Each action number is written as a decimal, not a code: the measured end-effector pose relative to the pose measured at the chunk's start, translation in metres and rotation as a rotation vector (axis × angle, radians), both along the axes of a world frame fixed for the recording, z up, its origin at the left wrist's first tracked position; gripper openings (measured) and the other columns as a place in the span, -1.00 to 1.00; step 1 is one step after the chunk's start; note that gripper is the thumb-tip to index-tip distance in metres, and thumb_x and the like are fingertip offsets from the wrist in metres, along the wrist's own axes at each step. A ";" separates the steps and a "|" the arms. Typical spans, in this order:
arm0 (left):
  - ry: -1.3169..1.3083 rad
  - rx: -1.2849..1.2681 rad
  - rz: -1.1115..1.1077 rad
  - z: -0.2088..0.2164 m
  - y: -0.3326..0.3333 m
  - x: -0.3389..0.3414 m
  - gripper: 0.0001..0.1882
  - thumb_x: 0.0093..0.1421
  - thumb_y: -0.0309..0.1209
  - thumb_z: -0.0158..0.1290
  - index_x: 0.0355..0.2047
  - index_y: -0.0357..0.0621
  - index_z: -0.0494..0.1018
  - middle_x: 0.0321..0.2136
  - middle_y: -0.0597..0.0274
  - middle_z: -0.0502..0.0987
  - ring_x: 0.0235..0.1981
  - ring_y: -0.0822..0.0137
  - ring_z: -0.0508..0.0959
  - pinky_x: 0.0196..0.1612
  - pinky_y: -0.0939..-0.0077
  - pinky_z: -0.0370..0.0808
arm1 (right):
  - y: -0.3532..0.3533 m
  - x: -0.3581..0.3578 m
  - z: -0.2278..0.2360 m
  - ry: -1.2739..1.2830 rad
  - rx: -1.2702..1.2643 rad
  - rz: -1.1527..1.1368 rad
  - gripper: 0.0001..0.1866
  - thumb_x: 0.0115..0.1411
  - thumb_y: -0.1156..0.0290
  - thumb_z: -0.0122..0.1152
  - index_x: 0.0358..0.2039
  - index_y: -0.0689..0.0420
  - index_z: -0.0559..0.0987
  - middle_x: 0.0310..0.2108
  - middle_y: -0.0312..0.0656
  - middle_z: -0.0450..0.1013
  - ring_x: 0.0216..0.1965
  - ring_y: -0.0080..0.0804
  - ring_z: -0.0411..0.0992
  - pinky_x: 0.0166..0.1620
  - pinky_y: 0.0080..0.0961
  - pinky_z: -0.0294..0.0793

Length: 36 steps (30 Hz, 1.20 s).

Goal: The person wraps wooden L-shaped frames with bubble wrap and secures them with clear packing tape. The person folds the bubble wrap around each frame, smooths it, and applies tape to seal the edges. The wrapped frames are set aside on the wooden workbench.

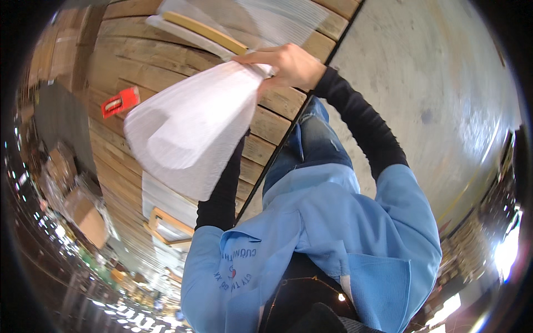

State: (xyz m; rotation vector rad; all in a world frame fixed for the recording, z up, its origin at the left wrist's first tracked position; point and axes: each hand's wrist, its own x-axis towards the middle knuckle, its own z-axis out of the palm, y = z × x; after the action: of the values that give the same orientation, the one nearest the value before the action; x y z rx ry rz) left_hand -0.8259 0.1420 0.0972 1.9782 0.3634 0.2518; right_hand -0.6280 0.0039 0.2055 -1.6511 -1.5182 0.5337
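Observation:
A thin white foam sheet (191,116), folded over itself, hangs across the middle of the view. My right hand (286,64) grips its upper right corner, thumb and fingers closed on the edge. My left forearm in a black sleeve (225,191) reaches up behind the sheet, which hides the left hand and its fingers. Just beyond my right hand lies a light wooden bar (205,32), with white wrapping along its near side. Translucent white sheeting (277,22) spreads out under and behind it.
These things rest on a slatted wooden surface (130,58). A red object with a pale oblong part (120,102) lies left of the sheet. Nearer on the left is a light wooden frame (169,226) on white sheeting. Cardboard boxes (86,216) stand farther left; grey floor (438,105) stretches right.

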 end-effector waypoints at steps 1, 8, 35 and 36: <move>-0.022 -0.035 -0.003 -0.010 -0.012 0.008 -0.20 0.12 -0.10 0.32 0.31 -0.07 0.28 0.21 0.06 0.44 0.25 0.02 0.40 0.31 0.15 0.30 | -0.007 0.010 -0.003 -0.026 -0.046 0.009 -0.19 -0.12 0.20 0.61 0.20 0.08 0.56 0.11 -0.08 0.56 -0.02 -0.12 0.61 0.06 -0.30 0.63; -0.155 0.008 0.172 0.012 -0.022 -0.043 -0.23 0.08 -0.07 0.35 0.25 -0.05 0.37 0.15 0.09 0.51 0.19 0.00 0.47 0.26 0.13 0.38 | 0.060 0.030 0.076 0.053 -0.433 0.571 -0.43 0.11 0.23 0.50 0.14 0.03 0.60 -0.02 0.04 0.57 -0.02 0.06 0.55 0.04 -0.29 0.53; -0.627 0.063 0.229 0.011 0.014 -0.113 -0.63 0.00 -0.19 0.22 -0.27 -0.19 0.51 -0.25 -0.16 0.55 -0.18 -0.15 0.55 -0.16 0.02 0.50 | 0.617 -0.202 -0.161 0.254 -0.624 0.348 -0.39 0.35 -0.14 0.14 0.00 0.22 0.60 -0.21 -0.15 0.59 -0.24 -0.35 0.55 -0.23 -0.42 0.48; -0.633 0.064 0.217 0.009 0.019 -0.115 -0.61 0.00 -0.17 0.22 -0.25 -0.19 0.51 -0.23 -0.16 0.54 -0.16 -0.15 0.54 -0.14 0.01 0.49 | 0.635 -0.195 -0.158 0.227 -0.687 0.395 -0.41 0.34 -0.14 0.15 -0.01 0.17 0.64 -0.15 -0.21 0.58 -0.15 -0.39 0.53 -0.13 -0.35 0.42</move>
State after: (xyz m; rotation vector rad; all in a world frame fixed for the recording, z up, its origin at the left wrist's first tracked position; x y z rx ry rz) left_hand -0.9413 0.1613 0.1065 1.8057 0.1542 1.0068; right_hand -0.8228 0.6384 0.0470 -1.6865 -1.5875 1.5401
